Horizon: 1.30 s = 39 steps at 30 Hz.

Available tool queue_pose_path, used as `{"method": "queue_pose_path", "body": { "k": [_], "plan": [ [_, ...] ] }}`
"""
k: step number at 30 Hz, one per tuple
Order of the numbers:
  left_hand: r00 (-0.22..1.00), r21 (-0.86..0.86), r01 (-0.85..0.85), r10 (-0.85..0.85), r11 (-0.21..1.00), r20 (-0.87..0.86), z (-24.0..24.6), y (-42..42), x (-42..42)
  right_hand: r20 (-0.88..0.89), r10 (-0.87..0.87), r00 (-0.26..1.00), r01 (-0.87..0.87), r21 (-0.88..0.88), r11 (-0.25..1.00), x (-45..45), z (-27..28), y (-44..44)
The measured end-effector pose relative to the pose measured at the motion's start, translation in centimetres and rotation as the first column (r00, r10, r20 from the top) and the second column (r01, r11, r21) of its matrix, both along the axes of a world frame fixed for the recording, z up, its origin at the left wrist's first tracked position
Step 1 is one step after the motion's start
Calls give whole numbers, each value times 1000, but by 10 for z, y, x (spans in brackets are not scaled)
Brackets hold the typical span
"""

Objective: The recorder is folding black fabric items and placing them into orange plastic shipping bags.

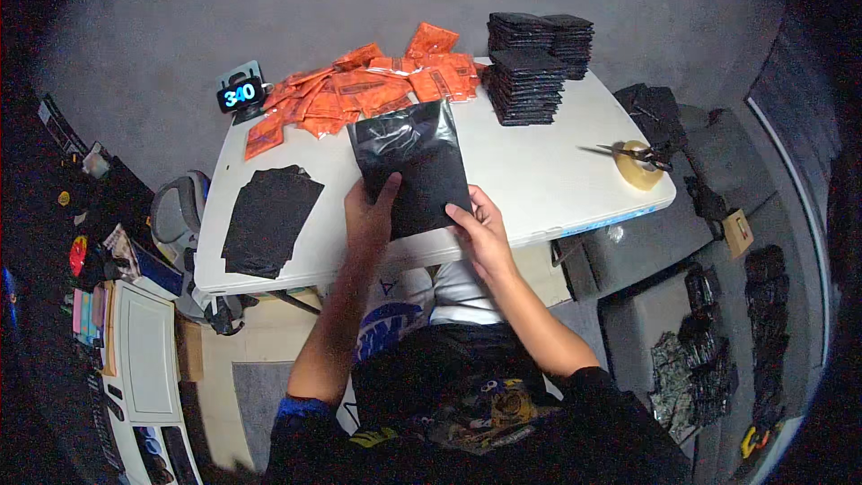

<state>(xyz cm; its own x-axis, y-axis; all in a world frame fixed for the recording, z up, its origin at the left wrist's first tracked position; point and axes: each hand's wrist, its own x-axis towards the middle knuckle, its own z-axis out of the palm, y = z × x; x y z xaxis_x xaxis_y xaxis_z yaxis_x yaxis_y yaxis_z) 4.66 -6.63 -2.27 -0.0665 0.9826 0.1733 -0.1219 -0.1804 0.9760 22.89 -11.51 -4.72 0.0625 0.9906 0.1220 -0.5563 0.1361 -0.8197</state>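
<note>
My left hand and my right hand grip the lower left and right edges of a black plastic mailing bag, held over the front edge of a white table. Both thumbs lie on its face, and the bag looks glossy near its top. Left of my left hand lies a fanned stack of flat black bags. Beyond the held bag spreads a heap of orange packets in clear wrapping. Neat stacks of folded black packages stand at the back right of the table.
A roll of clear tape with scissors on it lies at the table's right end. A phone on a stand is at the back left. More black packages lie on a grey sofa at right. A white cabinet stands at lower left.
</note>
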Motion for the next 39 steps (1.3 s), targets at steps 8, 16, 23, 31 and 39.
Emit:
{"method": "queue_pose_path", "body": {
  "k": [8,16,23,31,39],
  "plan": [
    [979,152,-46,76,987,-191,-5,12,-3,678,-226,699,156,163,974,11,15,44],
    [891,127,-156,195,980,-409,-27,38,-26,945,-278,171,225,238,945,17,30,37],
    [478,443,215,301,870,-825,-47,2,-11,884,-455,107,-194,468,862,18,0,42],
    [247,275,239,216,931,-945,-50,-13,8,932,-296,-210,-357,209,910,8,-21,52],
    [220,294,258,240,920,-945,-53,-11,5,935,-260,-242,-349,166,922,8,-19,50]
  ]
}}
